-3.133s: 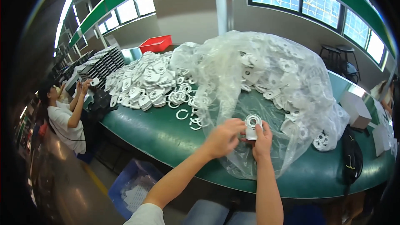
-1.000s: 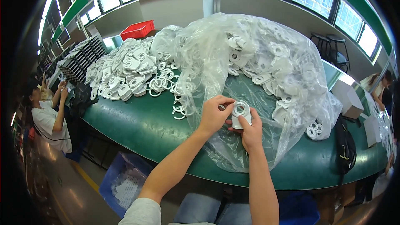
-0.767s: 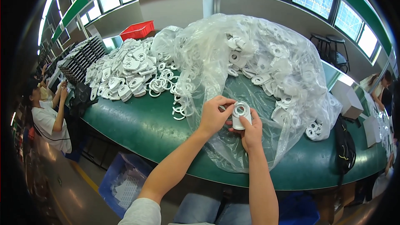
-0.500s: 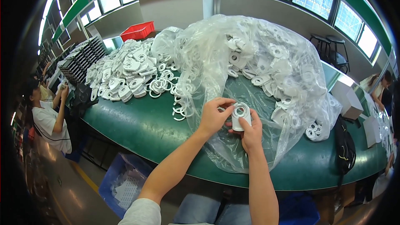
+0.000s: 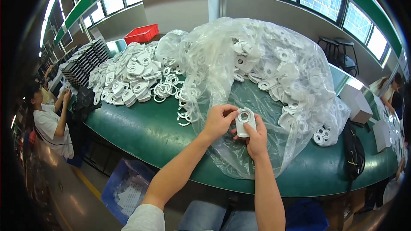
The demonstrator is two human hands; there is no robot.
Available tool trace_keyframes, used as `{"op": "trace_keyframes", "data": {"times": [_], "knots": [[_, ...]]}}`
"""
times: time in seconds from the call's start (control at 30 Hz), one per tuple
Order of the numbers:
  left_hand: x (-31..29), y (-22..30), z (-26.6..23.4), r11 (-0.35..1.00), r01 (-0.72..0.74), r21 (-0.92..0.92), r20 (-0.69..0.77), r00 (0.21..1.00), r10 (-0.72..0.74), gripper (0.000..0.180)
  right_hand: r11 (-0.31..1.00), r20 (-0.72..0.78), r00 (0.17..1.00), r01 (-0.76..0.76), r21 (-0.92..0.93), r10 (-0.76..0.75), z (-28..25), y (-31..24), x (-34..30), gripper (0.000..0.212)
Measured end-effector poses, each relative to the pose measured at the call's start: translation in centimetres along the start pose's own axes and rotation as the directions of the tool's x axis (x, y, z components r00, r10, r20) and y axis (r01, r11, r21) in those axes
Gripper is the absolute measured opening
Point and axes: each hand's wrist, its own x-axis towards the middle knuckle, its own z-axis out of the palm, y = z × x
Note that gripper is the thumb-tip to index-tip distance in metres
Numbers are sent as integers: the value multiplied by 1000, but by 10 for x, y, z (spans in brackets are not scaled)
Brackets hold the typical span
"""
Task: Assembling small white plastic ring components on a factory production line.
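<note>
A white plastic part point(image 5: 242, 131), rounded at the top with a round hole and a ring around it, is held upright over the clear plastic sheet. My right hand point(image 5: 257, 139) grips it from the right, thumb across its front and fingers behind. My left hand point(image 5: 219, 122) is closed in a pinch at the part's upper left edge, beside the ring; whether a loose piece sits between those fingertips is too small to tell. Beyond my hands, the large clear plastic bag point(image 5: 209, 72) lies opened over many similar white parts point(image 5: 267, 83).
Left on the green table point(image 5: 141, 122) are a heap of white parts point(image 5: 128, 77), loose white rings point(image 5: 165, 89) and stacked black trays point(image 5: 85, 62). A red bin point(image 5: 141, 33) stands behind. A blue bin point(image 5: 113, 179) is below the front edge. A black bag point(image 5: 353, 149) lies right; co-workers sit at both sides.
Both hands and the white part have shifted slightly left and down. The left fingers stay at the part's upper left edge, and the right hand keeps its grip.
</note>
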Motion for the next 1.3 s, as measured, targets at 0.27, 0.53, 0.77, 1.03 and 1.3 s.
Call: {"op": "trace_keyframes", "data": {"times": [0.27,0.53,0.77,1.03,1.3], "knots": [[-4,8,1,997,-75,28,31,997,74,15,997,-79,995,53,-59,-58,-3,8,3,34],[-3,12,-4,992,-127,6,133,983,125,20,985,-34,995,87,-148,-93,3,8,1,30],[-2,11,-2,993,-45,-112,123,991,59,15,985,-26,995,94,-146,-99,4,10,1,29],[-5,15,-4,942,-256,219,127,964,232,12,975,-91,995,29,-221,-50,1,7,-3,31],[-6,9,4,992,-124,29,66,990,122,12,944,-137,986,41,-326,-91,2,9,-2,37]]}}
